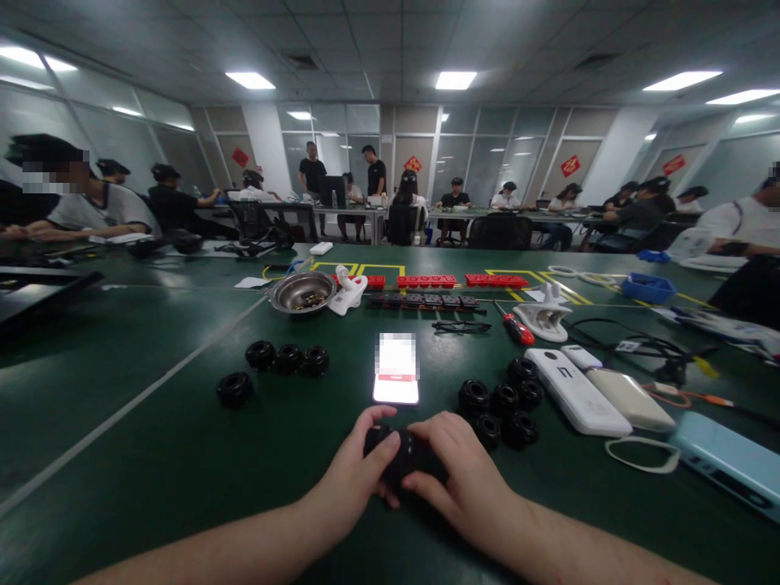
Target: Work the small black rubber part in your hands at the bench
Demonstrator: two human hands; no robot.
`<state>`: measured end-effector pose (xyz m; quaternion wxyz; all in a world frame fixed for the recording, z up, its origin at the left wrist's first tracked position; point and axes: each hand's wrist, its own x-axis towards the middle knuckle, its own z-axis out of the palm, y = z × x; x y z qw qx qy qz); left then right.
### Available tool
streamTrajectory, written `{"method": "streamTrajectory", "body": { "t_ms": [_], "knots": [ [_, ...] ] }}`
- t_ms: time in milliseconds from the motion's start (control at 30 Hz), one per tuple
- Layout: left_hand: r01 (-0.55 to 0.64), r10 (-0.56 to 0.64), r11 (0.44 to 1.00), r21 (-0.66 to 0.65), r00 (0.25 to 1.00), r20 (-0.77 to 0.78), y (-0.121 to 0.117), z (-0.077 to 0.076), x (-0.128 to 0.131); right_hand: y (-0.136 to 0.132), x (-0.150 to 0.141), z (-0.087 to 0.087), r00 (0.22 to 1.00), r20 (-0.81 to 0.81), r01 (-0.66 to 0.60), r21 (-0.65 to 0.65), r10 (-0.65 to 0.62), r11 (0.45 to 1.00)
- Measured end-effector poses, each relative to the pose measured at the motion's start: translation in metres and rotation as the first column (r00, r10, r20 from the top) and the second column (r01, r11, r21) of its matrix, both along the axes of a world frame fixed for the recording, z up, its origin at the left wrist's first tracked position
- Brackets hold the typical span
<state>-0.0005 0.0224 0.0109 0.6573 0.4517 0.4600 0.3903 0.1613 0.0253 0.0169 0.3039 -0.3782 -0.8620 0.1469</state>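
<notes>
My left hand [362, 465] and my right hand [460, 463] meet low in the middle of the head view, both closed around a glossy black round part [404, 455]. Fingers hide much of it, and its exact kind cannot be made out. Just beyond my hands lies a phone [396, 392] with its screen lit. Several black ring-shaped parts [505, 398] are clustered to the right of my right hand. To the left, more black ring-shaped parts [288, 357] stand in a short row, with a single black ring [235, 390] nearer to me.
On the green table [152, 487] stand a metal bowl [303, 292] of small pieces, red strips [426, 281], a dark strip [425, 301] and a screwdriver [517, 327]. At right lie a white power bank [578, 392], a blue box [731, 459] and cables [639, 345]. Other people sit around.
</notes>
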Motion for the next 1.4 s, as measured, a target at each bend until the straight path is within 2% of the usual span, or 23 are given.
{"method": "streamTrajectory", "body": {
  "t_ms": [100,167,300,400,467,600,733,867,1000,1100,1233,1400],
  "knots": [
    [0.020,-0.022,0.999,-0.038,0.998,-0.057,0.0043,-0.0036,0.0012,-0.0002,0.0001,-0.0010,0.999,0.010,-0.053,0.080,0.052,0.995],
    [-0.008,0.007,0.999,-0.049,1.000,-0.022,0.0046,-0.0034,0.0011,-0.0014,0.0000,-0.0015,0.999,0.023,-0.051,0.087,0.049,0.995],
    [-0.031,0.032,0.999,-0.018,0.996,0.087,-0.0011,0.0013,-0.0003,-0.0049,-0.0008,0.0010,0.998,-0.017,0.053,-0.043,-0.054,0.998],
    [0.018,-0.021,0.999,0.037,0.997,0.078,-0.0047,0.0008,-0.0011,-0.0053,-0.0017,0.0034,0.995,0.013,0.097,-0.169,-0.096,0.981],
    [0.026,-0.030,0.997,0.066,0.998,0.057,-0.0048,-0.0022,-0.0008,-0.0043,-0.0022,0.0035,0.995,0.046,0.094,-0.199,-0.087,0.975],
    [-0.020,0.020,0.997,0.071,1.000,0.001,-0.0026,-0.0061,0.0009,-0.0023,-0.0020,0.0012,0.998,0.038,0.060,-0.083,-0.057,0.995],
    [0.019,-0.017,0.999,0.048,0.999,-0.043,-0.0019,-0.0024,0.0022,-0.0027,-0.0005,0.0011,1.000,0.027,0.012,0.027,-0.013,1.000],
    [0.023,-0.020,0.999,0.049,0.998,-0.055,-0.0042,0.0020,0.0017,-0.0038,-0.0002,0.0041,0.999,0.028,0.039,-0.054,-0.037,0.998],
    [-0.004,0.007,0.995,0.099,0.999,-0.032,-0.0047,-0.0004,0.0002,-0.0014,-0.0016,0.0035,0.997,0.051,0.068,-0.133,-0.062,0.989],
    [-0.003,0.003,0.998,0.070,1.000,0.000,-0.0022,-0.0042,-0.0001,-0.0004,-0.0018,0.0012,1.000,0.018,0.003,-0.089,-0.001,0.996],
    [0.026,-0.025,0.999,0.020,0.998,-0.054,-0.0003,-0.0041,0.0013,-0.0034,-0.0007,0.0004,0.999,0.008,-0.031,0.001,0.031,1.000],
    [0.017,-0.016,0.999,0.028,0.999,-0.034,-0.0035,0.0009,0.0007,-0.0055,-0.0001,0.0025,0.996,0.049,0.081,-0.130,-0.075,0.988]
  ]
}}
